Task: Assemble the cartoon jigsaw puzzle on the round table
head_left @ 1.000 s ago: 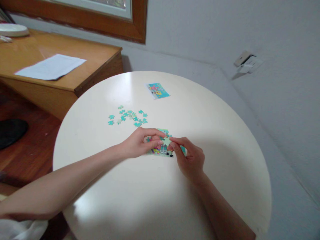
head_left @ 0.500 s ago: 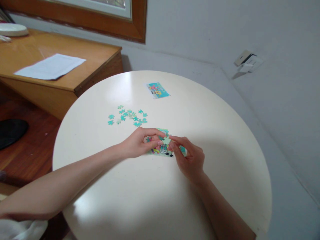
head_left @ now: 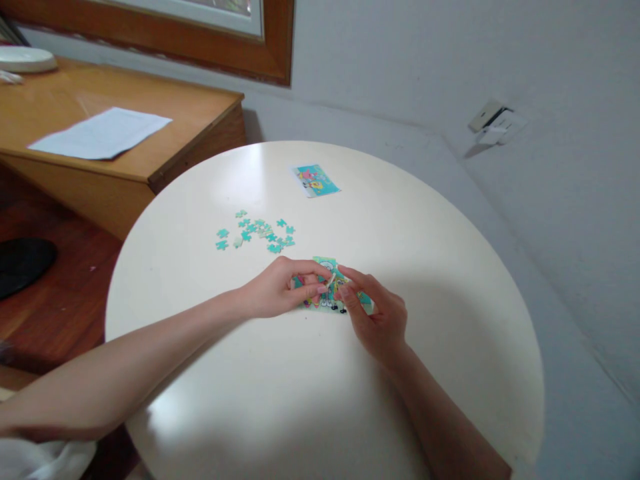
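Observation:
My left hand (head_left: pixel 283 287) reaches over the partly joined jigsaw puzzle (head_left: pixel 327 303) and pinches a small puzzle piece (head_left: pixel 331 280) between thumb and fingertips. The piece is turned almost edge-on, so only its pale, narrow side shows. Close beside it on the right is my right hand (head_left: pixel 377 310), thumb and forefinger curved and apart, with the coloured puzzle visible between them. Both hands cover parts of the joined puzzle, which carries cartoon figures on green.
Loose green puzzle pieces (head_left: pixel 260 230) lie scattered to the left on the round white table (head_left: pixel 200 373). Farther back is a picture card (head_left: pixel 317 181). A wooden desk (head_left: pixel 200 110) with a paper sheet (head_left: pixel 103 133) stands at the left, near the wall.
The puzzle piece has turned from showing its pale flat face to nearly edge-on in my left fingers. My right fingertips have parted slightly from it. The loose pieces lie as before.

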The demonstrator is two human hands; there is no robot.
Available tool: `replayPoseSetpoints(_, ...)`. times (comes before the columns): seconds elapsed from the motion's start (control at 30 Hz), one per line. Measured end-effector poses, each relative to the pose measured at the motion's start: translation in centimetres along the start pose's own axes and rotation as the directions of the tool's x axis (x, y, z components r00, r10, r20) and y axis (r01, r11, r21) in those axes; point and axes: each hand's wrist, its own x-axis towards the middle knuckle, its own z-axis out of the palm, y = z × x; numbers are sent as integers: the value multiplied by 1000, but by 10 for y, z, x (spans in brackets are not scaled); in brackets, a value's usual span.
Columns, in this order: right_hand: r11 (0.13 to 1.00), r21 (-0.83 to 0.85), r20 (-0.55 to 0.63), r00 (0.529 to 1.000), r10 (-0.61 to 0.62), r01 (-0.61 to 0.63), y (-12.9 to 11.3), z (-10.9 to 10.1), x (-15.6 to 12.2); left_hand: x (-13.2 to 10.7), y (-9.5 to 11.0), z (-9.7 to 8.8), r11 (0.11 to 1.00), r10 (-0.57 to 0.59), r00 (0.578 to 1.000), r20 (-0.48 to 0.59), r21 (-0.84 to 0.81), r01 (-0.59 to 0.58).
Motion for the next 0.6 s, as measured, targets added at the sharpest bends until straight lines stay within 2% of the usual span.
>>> replayPoseSetpoints(0.17,997,47,-12,998,-64,64,0,1,1,0,-1,1,999,12,1000,17,35,-13)
replayPoseSetpoints(0.37,995,91,-34,998,47,-44,1,2,0,0,-1,2,1000,14,1000,-28,25,-14)
replayPoseSetpoints(0.6,984,145,-44,992,115,-108,2,4,-2,1,-4,5,968,-90,994,-69,-241,71)
